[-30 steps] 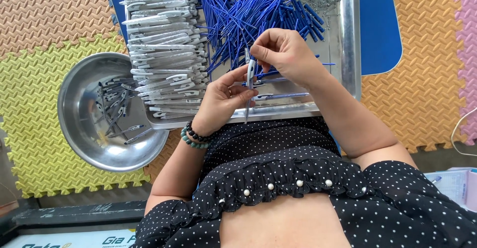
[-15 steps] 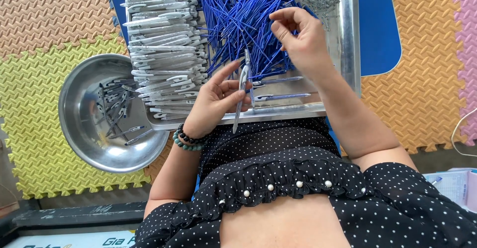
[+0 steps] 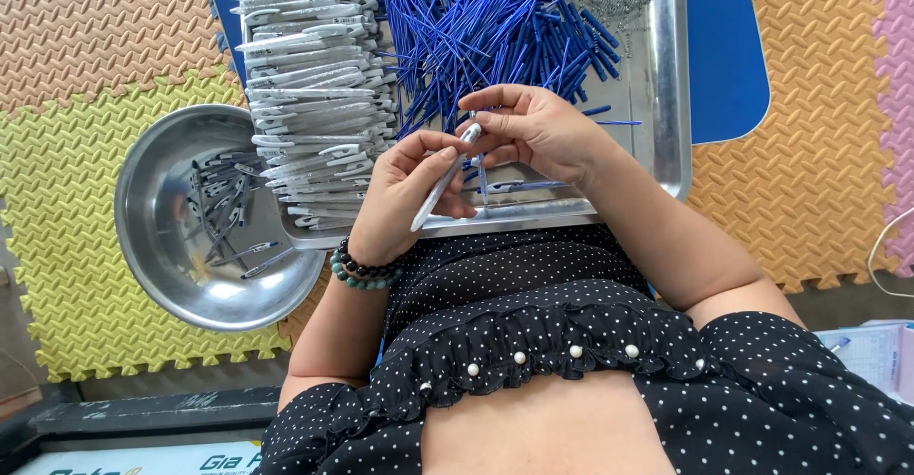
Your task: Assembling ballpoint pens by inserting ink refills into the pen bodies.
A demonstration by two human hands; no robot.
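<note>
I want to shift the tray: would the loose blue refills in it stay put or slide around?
The blue refills are thin, straight and round, heaped loosely, so they would probably roll and slide on the smooth metal tray. They look light; a slow push should move them little. The raised rim would likely keep them in.

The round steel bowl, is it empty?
No, the round steel bowl holds a loose scatter of pens on its left side.

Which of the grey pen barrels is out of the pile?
The barrel held slanted in the left hand; the others lie stacked in the tray.
</note>
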